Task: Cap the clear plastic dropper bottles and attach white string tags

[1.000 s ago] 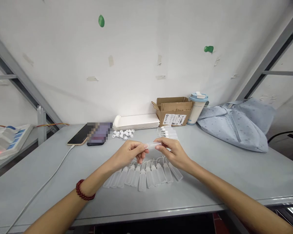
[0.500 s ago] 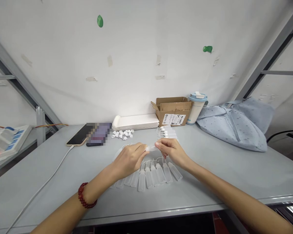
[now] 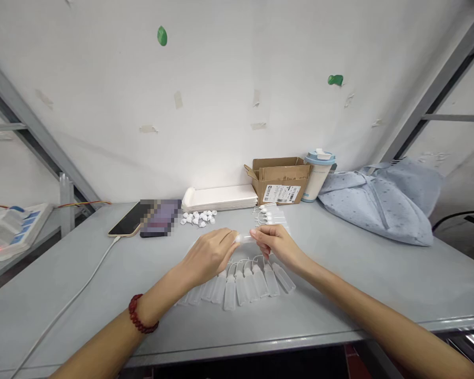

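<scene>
Between my two hands, above the table, lies a small translucent plastic bottle (image 3: 245, 239) on its side. My left hand (image 3: 211, 254) is closed at its white-capped end, with the fingertips hiding most of the cap. The thumb and fingers of my right hand (image 3: 275, 243) pinch the bottle's other end. Below them, a fanned row of similar flat translucent bottles (image 3: 240, 287) with white cord loops lies on the table, partly covered by my left hand. More such bottles (image 3: 274, 216) with white tops lie behind my right hand.
A pile of small white caps (image 3: 199, 217) sits left of centre. Behind stand a stack of white sheets (image 3: 221, 197), a cardboard box (image 3: 281, 181) and a lidded cup (image 3: 317, 176). A blue cloth bag (image 3: 379, 205) lies right; two phones (image 3: 124, 221) and a cable (image 3: 69, 292) lie left.
Both hands keep nearly the same place and hold on the bottle. The bottle between them looks slightly more level, and the view has shifted very little.
</scene>
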